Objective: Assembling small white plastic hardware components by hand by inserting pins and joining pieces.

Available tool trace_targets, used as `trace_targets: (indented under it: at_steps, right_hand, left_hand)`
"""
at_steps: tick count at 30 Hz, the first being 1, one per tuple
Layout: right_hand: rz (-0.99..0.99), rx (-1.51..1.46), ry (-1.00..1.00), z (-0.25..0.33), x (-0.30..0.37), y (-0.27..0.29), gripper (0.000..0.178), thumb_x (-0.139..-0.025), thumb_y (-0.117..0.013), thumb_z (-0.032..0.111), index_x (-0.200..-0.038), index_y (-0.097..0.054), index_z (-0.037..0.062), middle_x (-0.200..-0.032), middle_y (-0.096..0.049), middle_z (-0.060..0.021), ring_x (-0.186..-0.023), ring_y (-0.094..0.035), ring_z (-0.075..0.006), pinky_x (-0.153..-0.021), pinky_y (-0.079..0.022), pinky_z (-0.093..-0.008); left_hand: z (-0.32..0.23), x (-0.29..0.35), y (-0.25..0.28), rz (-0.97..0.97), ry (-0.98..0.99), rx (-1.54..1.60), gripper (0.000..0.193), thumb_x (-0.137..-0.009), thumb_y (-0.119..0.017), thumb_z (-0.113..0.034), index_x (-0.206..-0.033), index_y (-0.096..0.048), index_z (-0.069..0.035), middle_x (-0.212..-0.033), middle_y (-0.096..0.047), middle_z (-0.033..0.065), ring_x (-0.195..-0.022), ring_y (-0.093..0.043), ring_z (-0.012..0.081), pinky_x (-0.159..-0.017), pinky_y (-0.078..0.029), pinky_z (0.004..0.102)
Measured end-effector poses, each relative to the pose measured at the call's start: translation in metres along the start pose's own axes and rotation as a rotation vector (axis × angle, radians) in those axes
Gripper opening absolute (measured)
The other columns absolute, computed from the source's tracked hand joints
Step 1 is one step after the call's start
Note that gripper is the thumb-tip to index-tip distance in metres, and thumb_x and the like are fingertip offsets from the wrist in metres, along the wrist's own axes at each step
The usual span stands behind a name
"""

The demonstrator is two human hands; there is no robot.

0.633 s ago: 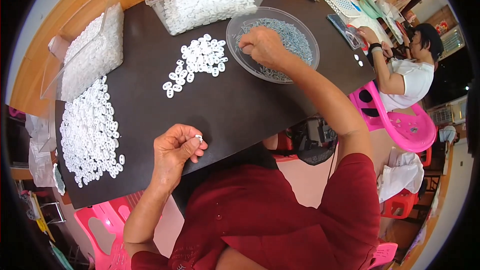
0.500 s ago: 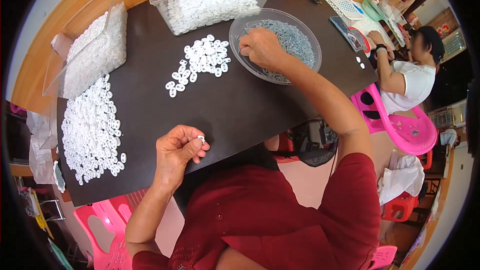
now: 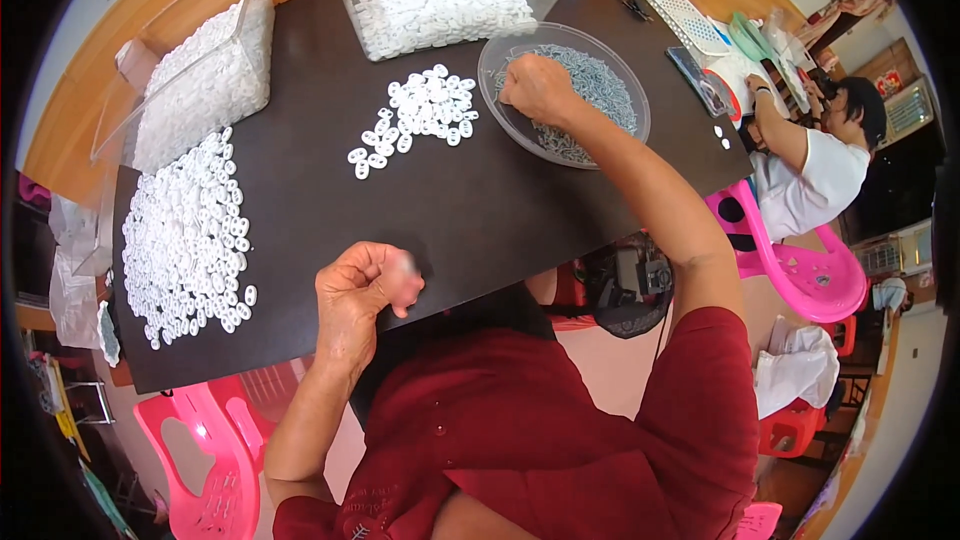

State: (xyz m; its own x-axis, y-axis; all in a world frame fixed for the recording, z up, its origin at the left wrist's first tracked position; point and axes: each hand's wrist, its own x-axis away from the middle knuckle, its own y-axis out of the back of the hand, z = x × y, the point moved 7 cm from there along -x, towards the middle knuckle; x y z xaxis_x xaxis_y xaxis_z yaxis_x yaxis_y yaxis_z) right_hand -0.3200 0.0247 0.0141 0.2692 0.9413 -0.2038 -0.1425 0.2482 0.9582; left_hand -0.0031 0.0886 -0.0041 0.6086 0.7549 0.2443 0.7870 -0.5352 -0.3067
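My left hand (image 3: 362,285) is over the table's near edge, thumb and fingers pinched together. A small white plastic piece shows between its fingertips in the earlier frame; that spot is blurred now. My right hand (image 3: 538,90) is closed at the left side of a round clear bowl (image 3: 489,80). Its fingertips point down and are hidden, so what they grip does not show. Grey metal screws (image 3: 600,90) fill much of the bowl. Left of it lies a small pile of white oval plastic pieces with two holes (image 3: 430,105).
A larger pile of white pieces (image 3: 185,240) covers the table's left side. Two clear bins (image 3: 205,90) (image 3: 440,15) hold more. A phone (image 3: 695,75), a white perforated tray (image 3: 680,15) and a co-worker (image 3: 810,155) on a pink chair (image 3: 815,280) are at right.
The view has shifted slightly, so the table things sit a little further right. My right hand remains at the bowl, closed, and my left hand keeps its pinch.
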Motion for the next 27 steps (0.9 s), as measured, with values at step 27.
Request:
trace_targets:
  at_steps: [27]
  right_hand:
    - [-0.117,-0.381,0.133,0.020,0.031,0.039,0.006,-0.074,-0.061,0.005,-0.077,-0.057,0.0014,-0.065,-0.055,-0.0053,-0.062,-0.053,-0.0160,-0.058,-0.043,-0.0286]
  left_hand:
    - [0.007,0.006,0.013,-0.054,-0.049,0.090,0.006,-0.085,-0.057,0.001,-0.090,-0.059,0.004,-0.074,-0.064,0.0127,-0.057,-0.058,0.0116,-0.048,-0.046,0.0211]
